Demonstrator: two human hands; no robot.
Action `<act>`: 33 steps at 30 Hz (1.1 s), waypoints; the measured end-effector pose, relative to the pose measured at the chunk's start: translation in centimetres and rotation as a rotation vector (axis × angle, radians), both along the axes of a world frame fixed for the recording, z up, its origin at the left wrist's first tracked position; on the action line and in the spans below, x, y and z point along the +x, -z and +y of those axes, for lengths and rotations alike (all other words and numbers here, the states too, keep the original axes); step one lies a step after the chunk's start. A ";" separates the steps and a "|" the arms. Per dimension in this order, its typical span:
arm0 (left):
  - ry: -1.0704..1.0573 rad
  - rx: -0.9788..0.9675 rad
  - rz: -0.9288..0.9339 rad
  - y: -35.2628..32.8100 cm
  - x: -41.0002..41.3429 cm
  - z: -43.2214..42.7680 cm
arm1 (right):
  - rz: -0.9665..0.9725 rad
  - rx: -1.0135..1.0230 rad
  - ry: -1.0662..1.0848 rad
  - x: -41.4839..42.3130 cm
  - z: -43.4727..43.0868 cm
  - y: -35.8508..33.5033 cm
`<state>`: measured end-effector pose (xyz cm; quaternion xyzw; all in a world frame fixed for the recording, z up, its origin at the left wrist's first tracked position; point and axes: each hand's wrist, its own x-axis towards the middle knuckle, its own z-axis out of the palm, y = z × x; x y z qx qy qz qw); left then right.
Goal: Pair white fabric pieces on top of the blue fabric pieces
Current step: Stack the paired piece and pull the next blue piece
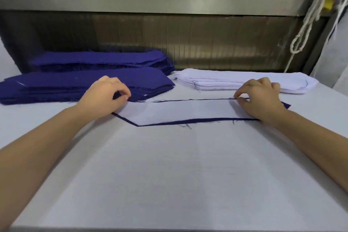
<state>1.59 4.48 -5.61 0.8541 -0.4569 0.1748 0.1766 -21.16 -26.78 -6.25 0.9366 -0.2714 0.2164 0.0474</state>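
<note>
Step in hand: aligning one pair.
- White piece [178, 111]: lies flat on blue piece [207, 120] and spans between both hands. Blue shows as a thin border at the near edge.
- Left hand [105, 96]: fingers curled, apparently pinching the white piece's far corner.
- Right hand [258, 98]: curled, pinching its far edge.
- Blue stacks [75, 84]: beyond left hand.
- White stack [216, 79]: beyond right hand.

Next, as judged: even the edges, then release.

A long white fabric strip [178, 112] lay flat atop a navy fabric strip [285, 106]; behind it sat navy stacks [84, 84] and a white stack [216, 79].
</note>
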 end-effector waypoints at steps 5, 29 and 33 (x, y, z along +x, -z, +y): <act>-0.112 -0.056 -0.094 -1.1 2.4 -1.7 | 0.025 0.029 -0.140 5.2 2.6 -0.6; -0.326 -0.241 0.293 -2.8 10.4 -7.2 | -0.071 -0.127 -0.363 27.5 10.2 -3.3; -0.317 -0.292 0.316 -2.3 10.6 -6.6 | -0.107 -0.088 -0.382 27.8 10.2 -4.1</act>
